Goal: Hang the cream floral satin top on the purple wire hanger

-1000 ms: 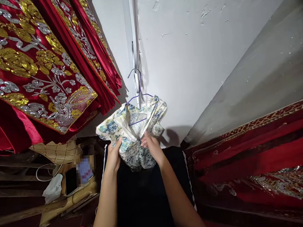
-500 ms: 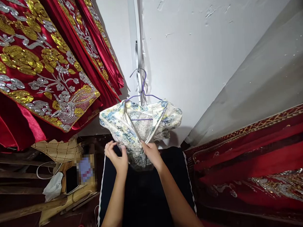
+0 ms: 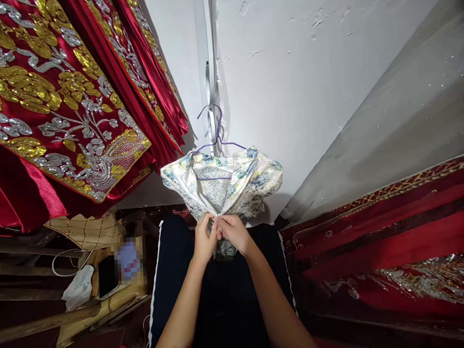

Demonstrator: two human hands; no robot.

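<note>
A patterned shirt [image 3: 251, 181] in white, blue and yellow hangs on a purple wire hanger [image 3: 220, 128], its collar spread in a V. At the bottom of that V my left hand [image 3: 206, 237] pinches one front edge of the shirt. My right hand [image 3: 231, 234] grips the other front edge right beside it, and the fingers of both hands meet there. Any button under the fingertips is hidden. Below the hands, the lower part of the shirt hangs between my dark-trousered knees.
Red cloths [image 3: 73, 108] with gold and silver sequins hang at the left. A white stand [image 3: 211, 53] holds the hanger against the wall. A phone [image 3: 108, 276] and white tissue [image 3: 79, 287] lie on a wooden seat at lower left. Red embroidered fabric [image 3: 394, 249] spreads at the right.
My left hand has moved right from the shirt's side to the front opening and closed on its edge beside my right hand. The shirt has shifted slightly right.
</note>
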